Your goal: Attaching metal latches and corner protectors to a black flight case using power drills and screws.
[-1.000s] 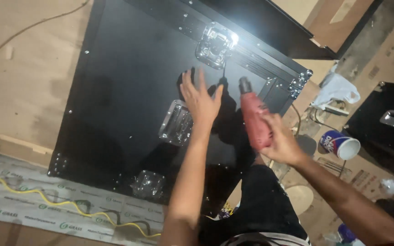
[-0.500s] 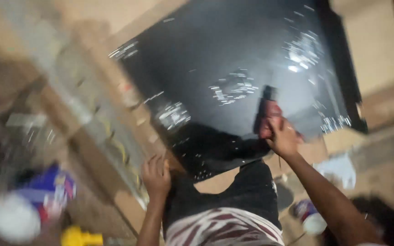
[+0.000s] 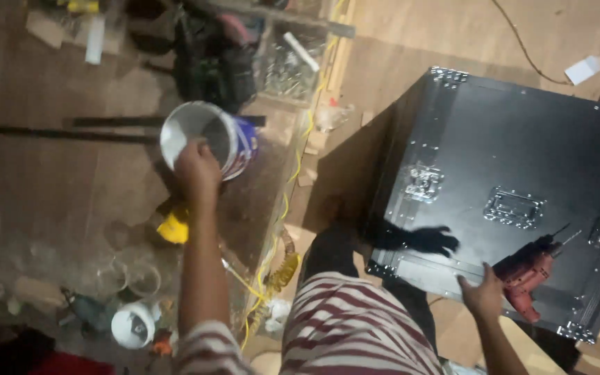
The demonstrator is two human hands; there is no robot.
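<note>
- Your left hand [image 3: 197, 169] reaches out to the left and dips its fingers over the rim of the white and blue tub [image 3: 210, 139]. The fingers are curled down into the opening, but whether they pinch anything inside is hidden.
- The tub lies tipped on the wooden floor [image 3: 50, 187], its mouth turned up and towards you, which gives your fingers an easy way in.
- Your right hand [image 3: 484, 295] rests flat on the near edge of the black case [image 3: 522, 160], fingers spread. It appears to steady you as you lean left.
- The red drill [image 3: 526, 278] lies on the case lid just beside that hand, touching or nearly so. Nothing grips it.
- The drill's long axis runs diagonally, with the bit pointing up and right, away from you, and the handle end nearest the case's front edge.
- A yellow cable [image 3: 282, 229] trails along the floor between the tub and the case.
</note>
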